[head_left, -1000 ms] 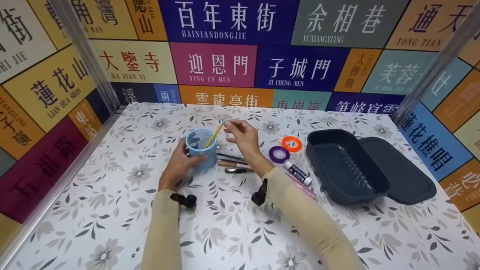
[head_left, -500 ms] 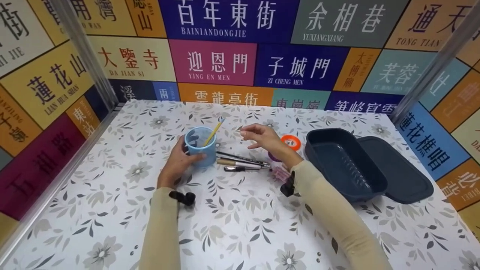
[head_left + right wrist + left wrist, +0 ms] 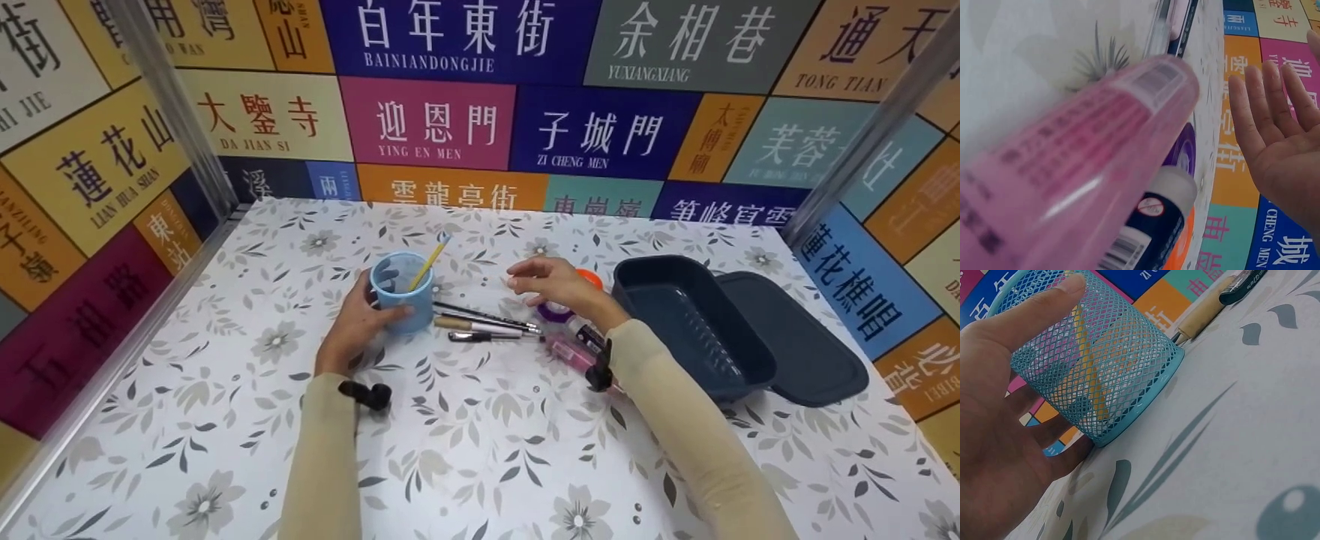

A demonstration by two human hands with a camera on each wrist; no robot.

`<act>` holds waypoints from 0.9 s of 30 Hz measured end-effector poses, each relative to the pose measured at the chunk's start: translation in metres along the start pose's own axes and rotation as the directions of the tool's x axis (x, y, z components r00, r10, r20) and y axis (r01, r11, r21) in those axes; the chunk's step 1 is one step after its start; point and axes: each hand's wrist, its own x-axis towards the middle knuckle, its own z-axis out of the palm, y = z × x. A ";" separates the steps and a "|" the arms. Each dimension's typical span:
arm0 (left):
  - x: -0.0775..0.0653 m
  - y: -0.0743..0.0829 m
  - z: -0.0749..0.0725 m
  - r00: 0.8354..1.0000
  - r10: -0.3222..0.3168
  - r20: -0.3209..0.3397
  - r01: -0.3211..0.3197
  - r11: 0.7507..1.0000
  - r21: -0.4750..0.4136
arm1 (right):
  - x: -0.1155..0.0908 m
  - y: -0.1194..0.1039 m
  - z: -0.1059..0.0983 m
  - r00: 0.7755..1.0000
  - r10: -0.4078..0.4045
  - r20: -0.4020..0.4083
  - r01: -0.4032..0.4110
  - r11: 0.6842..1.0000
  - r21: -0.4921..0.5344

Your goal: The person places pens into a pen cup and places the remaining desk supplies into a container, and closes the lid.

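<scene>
My left hand [image 3: 354,324] holds a light blue mesh pen cup [image 3: 420,309] upright on the table, with the thumb across its near side and the fingers round the far side. A yellow pencil [image 3: 430,262] leans inside, its end sticking out above the rim; the left wrist view shows it through the mesh [image 3: 1123,354]. My right hand [image 3: 564,289] holds nothing, its fingers loosely extended. It hovers by a purple tape roll [image 3: 553,313] and an orange tape roll [image 3: 591,277], partly covering both. Below it lie a dark-labelled glue stick [image 3: 588,335] and a pink translucent tube [image 3: 1089,152].
Between the cup and the tube lie several pens, among them a black one [image 3: 466,337] and a tan-barrelled one [image 3: 454,324]. A dark open box [image 3: 694,337] stands at the right, with its flat lid [image 3: 817,352] beside it. Sign-covered walls [image 3: 435,124] surround the floral tabletop [image 3: 450,450].
My right hand has let go of the pencil, now leaning in the cup, and moved right and slightly down toward the tape rolls. The left hand keeps its hold on the cup.
</scene>
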 end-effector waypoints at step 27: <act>-0.001 -0.005 -0.002 0.999 0.050 0.018 -0.049 0.998 -0.030 | 0.003 0.011 0.011 0.999 0.032 0.016 -0.026 0.950 -0.312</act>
